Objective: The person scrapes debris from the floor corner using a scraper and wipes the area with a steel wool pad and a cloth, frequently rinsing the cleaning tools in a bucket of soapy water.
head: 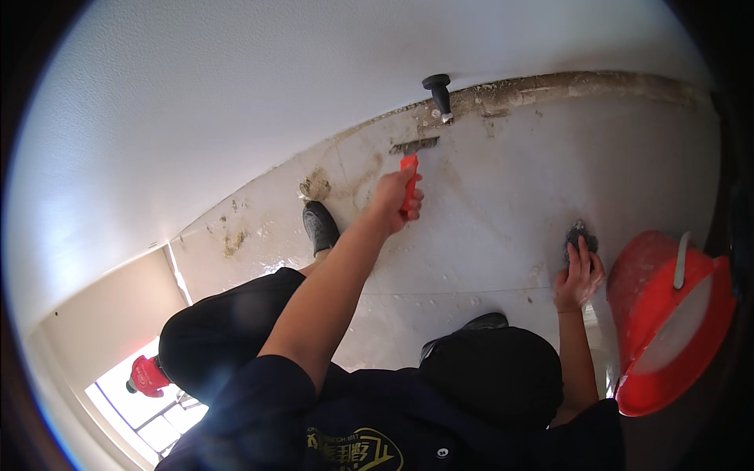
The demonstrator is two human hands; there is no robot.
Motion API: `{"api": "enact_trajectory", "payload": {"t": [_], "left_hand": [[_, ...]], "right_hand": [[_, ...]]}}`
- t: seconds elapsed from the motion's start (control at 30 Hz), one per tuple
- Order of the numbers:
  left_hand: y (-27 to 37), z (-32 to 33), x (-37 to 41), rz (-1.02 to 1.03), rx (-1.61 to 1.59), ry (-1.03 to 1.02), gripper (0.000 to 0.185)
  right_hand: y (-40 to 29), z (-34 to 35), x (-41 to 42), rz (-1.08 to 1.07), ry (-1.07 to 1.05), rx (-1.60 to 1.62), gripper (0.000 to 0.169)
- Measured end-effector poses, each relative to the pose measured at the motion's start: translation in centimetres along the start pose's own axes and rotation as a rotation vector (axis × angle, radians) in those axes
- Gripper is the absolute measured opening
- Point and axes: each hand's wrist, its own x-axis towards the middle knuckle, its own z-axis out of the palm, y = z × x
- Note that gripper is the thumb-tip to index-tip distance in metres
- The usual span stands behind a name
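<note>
My left hand [400, 197] grips the red handle of a scraper [410, 159]. Its wide, dirty metal blade is at the light floor tiles, just short of a dark door stop with a shiny tip [439, 97]. Over on the right, my right hand [580, 277] holds a grey wire-wool scourer [580, 238] against the floor. Beside that hand stands a red bucket [642, 288] with a pale handle and what looks like cloudy liquid inside. Brown grime [500, 94] runs along the wall's foot, and a clump of dirt [315, 184] lies near my left shoe.
A white wall [265, 76] rises along the far side of the floor. My dark shoes [321, 226] stand on wet tiles with scattered residue [235, 241]. At the lower left, a person in a red shirt [147, 375] is by a bright opening with dark bars.
</note>
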Motion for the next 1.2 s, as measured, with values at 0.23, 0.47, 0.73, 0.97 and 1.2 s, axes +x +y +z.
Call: {"api": "enact_trajectory", "payload": {"t": [0.23, 0.47, 0.73, 0.97, 1.2], "left_hand": [[1.8, 2.4, 0.9, 0.044, -0.180, 0.019, 0.026], [0.8, 3.0, 1.5, 0.115, -0.092, -0.003, 0.028], [4.8, 4.7, 5.0, 0.198, -0.111, 0.110, 0.026], [4.2, 3.6, 4.8, 0.152, -0.196, 0.066, 0.027], [4.8, 2.7, 2.2, 0.080, -0.180, 0.083, 0.028]], "right_hand": [[-13.2, -1.4, 11.3, 0.035, 0.018, 0.584, 0.038], [-24.2, 4.4, 20.1, 1.084, -1.069, 1.560, 0.042], [-25.9, 5.4, 25.3, 1.164, -0.845, 1.560, 0.034], [-26.5, 5.9, 24.4, 1.123, -0.807, 1.571, 0.035], [-28.4, 6.0, 23.4, 1.156, -0.749, 1.560, 0.036]]}}
